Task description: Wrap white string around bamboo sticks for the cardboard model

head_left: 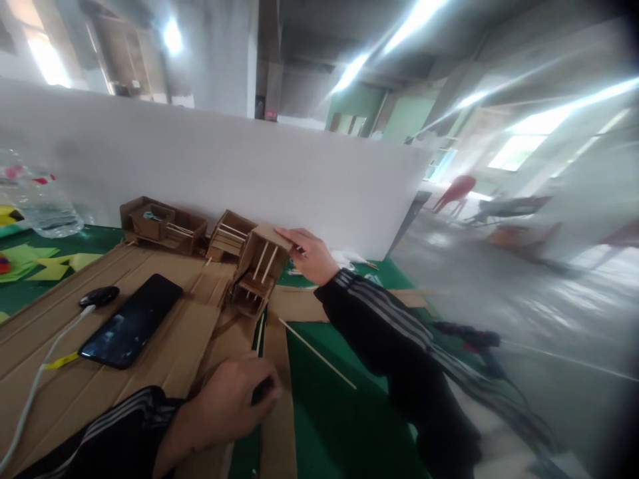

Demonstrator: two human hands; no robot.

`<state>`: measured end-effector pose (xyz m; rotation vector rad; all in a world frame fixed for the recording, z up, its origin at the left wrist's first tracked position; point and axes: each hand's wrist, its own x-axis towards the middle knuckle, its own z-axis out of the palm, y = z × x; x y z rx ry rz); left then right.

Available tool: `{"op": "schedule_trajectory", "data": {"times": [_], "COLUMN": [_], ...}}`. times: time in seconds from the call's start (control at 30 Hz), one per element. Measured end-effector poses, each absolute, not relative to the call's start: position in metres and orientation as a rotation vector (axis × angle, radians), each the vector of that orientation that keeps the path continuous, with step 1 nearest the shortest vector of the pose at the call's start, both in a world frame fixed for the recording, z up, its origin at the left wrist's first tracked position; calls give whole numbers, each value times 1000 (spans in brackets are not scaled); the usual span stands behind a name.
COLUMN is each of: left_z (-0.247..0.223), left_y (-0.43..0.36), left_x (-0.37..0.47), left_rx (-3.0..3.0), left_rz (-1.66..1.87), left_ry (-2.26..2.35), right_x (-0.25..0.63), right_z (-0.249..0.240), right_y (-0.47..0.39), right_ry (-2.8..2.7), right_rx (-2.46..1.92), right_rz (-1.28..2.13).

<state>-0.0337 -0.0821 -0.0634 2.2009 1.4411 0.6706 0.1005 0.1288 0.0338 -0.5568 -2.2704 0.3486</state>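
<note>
At left, a black phone (132, 324) is laid on a cardboard sheet (192, 316). The left hand (232, 397) is held with its fingers curled; whether anything is pinched cannot be told, since the fingertips are partly hidden. Beyond it, a tilted cardboard box (264, 261) with thin sticks (270, 264) across it is grasped at its upper right edge by the right hand (313, 257). Nearer, a loose stick (319, 355) is seen on the green tabletop (344, 426).
</note>
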Motion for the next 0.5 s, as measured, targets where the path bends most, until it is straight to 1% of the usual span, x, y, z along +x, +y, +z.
{"op": "schedule_trajectory", "data": {"times": [0.13, 0.27, 0.5], "left_z": [-67, -74, -69], "left_y": [-82, -82, -82], "left_x": [-34, -35, -33], "left_rx": [2250, 2346, 2268], "left_rz": [664, 720, 765], "left_ry": [1446, 1409, 1401], "right_x": [107, 127, 174], "right_z": [41, 52, 58], "right_y": [139, 140, 103], "right_ry": [-2071, -2029, -2048], "right_rx": [-672, -734, -893], "right_rz": [432, 491, 499]}}
